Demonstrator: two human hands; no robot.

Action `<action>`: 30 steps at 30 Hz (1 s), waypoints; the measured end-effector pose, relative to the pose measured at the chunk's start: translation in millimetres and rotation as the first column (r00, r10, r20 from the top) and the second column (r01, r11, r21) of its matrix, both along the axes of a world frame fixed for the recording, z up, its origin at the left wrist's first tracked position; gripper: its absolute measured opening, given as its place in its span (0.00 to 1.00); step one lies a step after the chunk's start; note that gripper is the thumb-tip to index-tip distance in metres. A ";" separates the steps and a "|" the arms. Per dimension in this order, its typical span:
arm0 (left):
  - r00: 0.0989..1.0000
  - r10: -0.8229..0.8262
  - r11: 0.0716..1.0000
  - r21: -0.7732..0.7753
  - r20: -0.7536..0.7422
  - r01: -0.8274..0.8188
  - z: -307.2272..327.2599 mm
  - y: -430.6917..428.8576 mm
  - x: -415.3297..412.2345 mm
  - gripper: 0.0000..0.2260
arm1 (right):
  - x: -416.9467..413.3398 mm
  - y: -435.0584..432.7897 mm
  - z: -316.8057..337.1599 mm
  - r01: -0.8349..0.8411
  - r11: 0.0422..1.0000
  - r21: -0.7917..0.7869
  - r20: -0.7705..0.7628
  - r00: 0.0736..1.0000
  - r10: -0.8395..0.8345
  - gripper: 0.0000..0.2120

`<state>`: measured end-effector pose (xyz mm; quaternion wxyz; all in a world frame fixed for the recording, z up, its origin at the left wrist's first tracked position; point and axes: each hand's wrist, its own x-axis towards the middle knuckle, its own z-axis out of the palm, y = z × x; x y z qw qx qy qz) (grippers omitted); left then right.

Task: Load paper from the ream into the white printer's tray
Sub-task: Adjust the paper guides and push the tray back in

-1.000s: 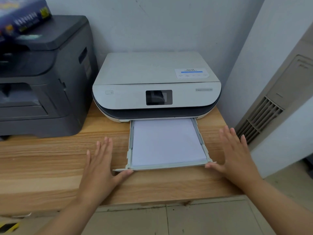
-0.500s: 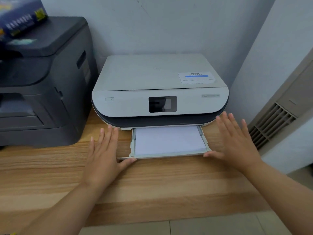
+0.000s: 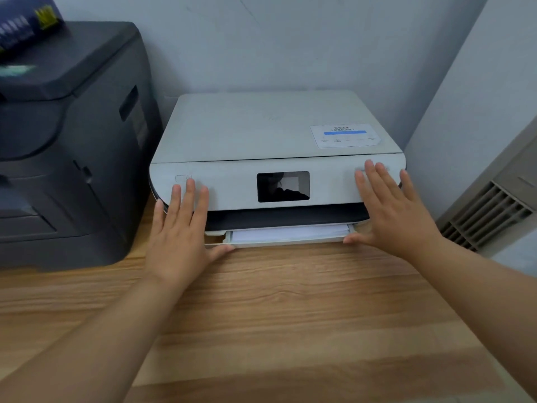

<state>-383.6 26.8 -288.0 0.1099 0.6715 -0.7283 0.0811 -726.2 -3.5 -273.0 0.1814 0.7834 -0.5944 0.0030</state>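
While both flat, spread hands, left hand [image 3: 177, 228] and right hand [image 3: 389, 212], thumb the paper-filled white plastic tray [image 3: 287, 241] inward, uneven pressure could skew and jam it.

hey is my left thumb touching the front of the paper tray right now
Touching. The head view shows the left hand open, its thumb tip pressed against the front left corner of the paper tray with no gap, below the white printer.

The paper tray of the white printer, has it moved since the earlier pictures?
Yes. The paper tray has slid inward, into the white printer; only a thin strip now shows under its front.
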 end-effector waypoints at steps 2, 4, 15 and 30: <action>1.000 -0.009 1.000 -0.004 0.009 0.009 0.4 -6.8 0.5 0.49 | 1.3 -6.7 1.4 -0.004 1.000 -0.010 -0.008 1.000 0.004 0.56; 1.000 -0.012 1.000 -0.004 0.020 0.012 1.4 -12.9 -0.6 0.48 | 3.2 -13.3 2.2 -0.015 1.000 -0.021 -0.021 1.000 0.014 0.57; 0.997 -0.028 0.999 0.035 0.075 0.026 -2.2 -27.9 0.4 0.49 | -1.5 -33.6 2.5 -0.137 0.989 -0.048 -0.079 0.988 0.133 0.54; 0.989 -0.014 0.997 -0.078 0.147 0.026 -14.2 -31.3 0.8 0.48 | 4.6 -36.1 -3.8 -0.189 0.978 -0.093 -0.071 0.981 0.183 0.52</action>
